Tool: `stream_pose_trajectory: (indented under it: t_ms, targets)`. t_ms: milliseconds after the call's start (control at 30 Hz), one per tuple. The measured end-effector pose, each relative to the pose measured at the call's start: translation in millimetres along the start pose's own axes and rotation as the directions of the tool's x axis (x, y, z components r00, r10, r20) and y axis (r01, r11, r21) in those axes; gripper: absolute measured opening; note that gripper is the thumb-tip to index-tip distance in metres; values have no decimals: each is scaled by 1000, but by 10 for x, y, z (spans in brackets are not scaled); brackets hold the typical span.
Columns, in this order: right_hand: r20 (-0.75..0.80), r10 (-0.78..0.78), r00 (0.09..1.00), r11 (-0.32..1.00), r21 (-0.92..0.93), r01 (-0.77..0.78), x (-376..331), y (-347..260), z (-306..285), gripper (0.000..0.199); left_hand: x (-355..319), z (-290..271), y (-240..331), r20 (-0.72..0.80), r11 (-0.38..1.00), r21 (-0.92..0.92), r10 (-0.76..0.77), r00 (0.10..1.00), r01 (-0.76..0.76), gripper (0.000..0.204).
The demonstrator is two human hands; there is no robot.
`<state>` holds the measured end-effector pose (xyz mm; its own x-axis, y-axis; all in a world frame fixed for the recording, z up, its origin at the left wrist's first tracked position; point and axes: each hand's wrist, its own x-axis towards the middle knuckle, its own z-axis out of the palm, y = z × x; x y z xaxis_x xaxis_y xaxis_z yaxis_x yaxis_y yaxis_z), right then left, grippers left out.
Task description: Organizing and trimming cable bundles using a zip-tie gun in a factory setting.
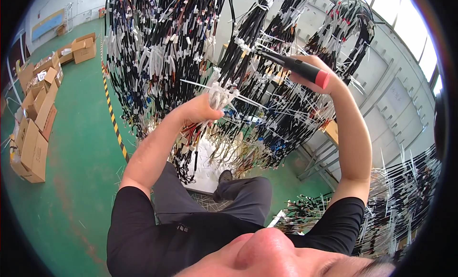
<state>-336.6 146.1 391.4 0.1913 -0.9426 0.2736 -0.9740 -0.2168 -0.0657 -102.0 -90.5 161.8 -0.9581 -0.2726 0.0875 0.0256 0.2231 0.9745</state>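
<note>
My left hand (pixel 199 110) is closed round a hanging wire harness (pixel 222 93), just below a cluster of white connectors. Red, orange and black wire ends dangle under the fist. A long white cable tie (pixel 248 101) sticks out beside the cluster. My right hand (pixel 317 69), higher and to the right, grips a black cable tie gun (pixel 298 66) with a red rear knob. Its slim nose points left, close to a bundle of black cables (pixel 243 43) with white ties on it. Whether the nose touches a tie cannot be made out. The handle is mostly hidden.
Dense rows of hanging harnesses (pixel 162 48) fill the space ahead, with another mass of cables (pixel 396 205) at the lower right. Cardboard boxes (pixel 36 148) line the green floor (pixel 81 158) at left, beyond a yellow-black floor stripe (pixel 112 117). A metal frame (pixel 317 162) stands right.
</note>
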Motion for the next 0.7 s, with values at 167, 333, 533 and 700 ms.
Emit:
stream_pose_trajectory:
  t_ms: [167,333,533,700]
  targets:
    - [-233,297,926,910,-223,-348,-179,-71,403,12,-40,12,9,-19,997,72,25,1000,-24,29]
    - [-359,-172,917,852,-522,-45,-250,-12,609,41,-98,-278,-111,213,917,-398,64,975,27,28]
    - [-509,252,823,879,477,26,-332,421,1196,44,-74,-426,-86,541,769,-624,298,787,137,31]
    - [-510,287,811,835,549,50,-134,637,1270,43,-128,-341,-24,625,663,-705,412,664,252,29]
